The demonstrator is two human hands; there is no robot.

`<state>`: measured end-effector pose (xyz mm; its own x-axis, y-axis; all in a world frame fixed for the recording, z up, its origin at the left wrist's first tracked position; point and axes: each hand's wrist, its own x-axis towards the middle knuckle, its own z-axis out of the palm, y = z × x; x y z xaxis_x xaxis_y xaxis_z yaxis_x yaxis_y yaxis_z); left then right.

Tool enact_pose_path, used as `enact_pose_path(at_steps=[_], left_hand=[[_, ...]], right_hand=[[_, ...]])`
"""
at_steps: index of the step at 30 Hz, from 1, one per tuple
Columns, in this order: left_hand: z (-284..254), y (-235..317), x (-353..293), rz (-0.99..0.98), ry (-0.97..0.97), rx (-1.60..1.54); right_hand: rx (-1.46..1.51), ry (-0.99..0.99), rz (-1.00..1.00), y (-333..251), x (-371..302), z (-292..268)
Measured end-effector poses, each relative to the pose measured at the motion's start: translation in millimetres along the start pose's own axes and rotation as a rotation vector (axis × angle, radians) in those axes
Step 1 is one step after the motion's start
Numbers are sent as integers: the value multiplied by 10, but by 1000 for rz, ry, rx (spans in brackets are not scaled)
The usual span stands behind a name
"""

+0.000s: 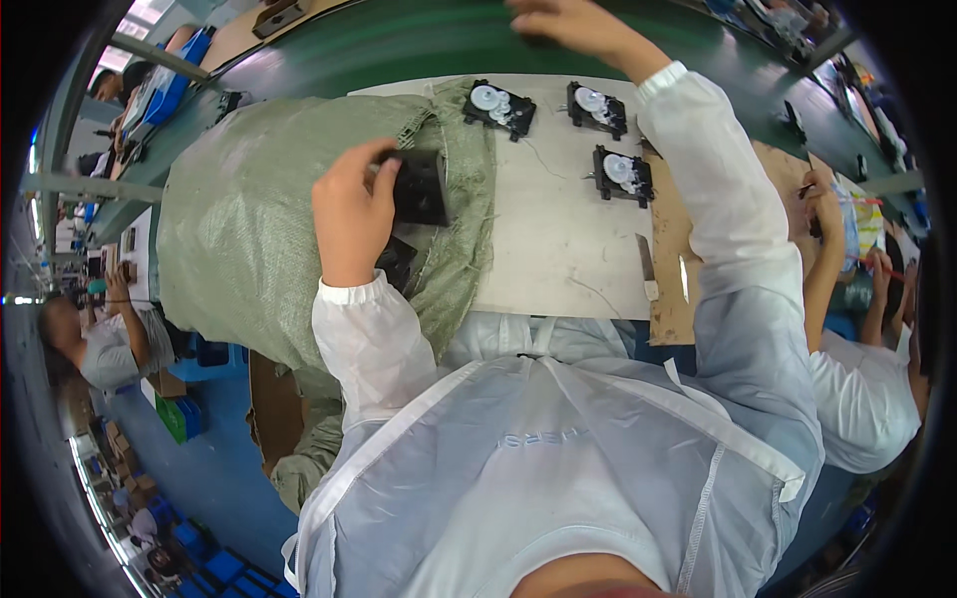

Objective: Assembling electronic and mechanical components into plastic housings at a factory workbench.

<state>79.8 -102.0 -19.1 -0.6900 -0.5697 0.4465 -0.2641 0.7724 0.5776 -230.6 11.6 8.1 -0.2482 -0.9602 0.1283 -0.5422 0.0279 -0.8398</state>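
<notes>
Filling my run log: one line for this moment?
left hand: holding black part at green sack | right hand: over green surface | white board: three assemblies

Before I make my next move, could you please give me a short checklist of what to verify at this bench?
1. Left hand holding the black part: ok.
2. Right hand carrying nothing: cannot tell; it is blurred over the green surface.
3. Sack open toward the white board: ok.
4. White gears facing up on all three black assemblies: ok.
5. Thin strip away from the board: not ok; it lies at its right edge.
</notes>
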Motion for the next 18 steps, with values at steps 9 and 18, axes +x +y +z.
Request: enact_pose_path(at_steps=[9,18], left_hand=[[476,578,494,54,-29,-653],[741,502,554,-100,-265,-921]], right_hand=[[757,-305,143,-297,-705,586],[1094,38,186,-117,-1139,479]])
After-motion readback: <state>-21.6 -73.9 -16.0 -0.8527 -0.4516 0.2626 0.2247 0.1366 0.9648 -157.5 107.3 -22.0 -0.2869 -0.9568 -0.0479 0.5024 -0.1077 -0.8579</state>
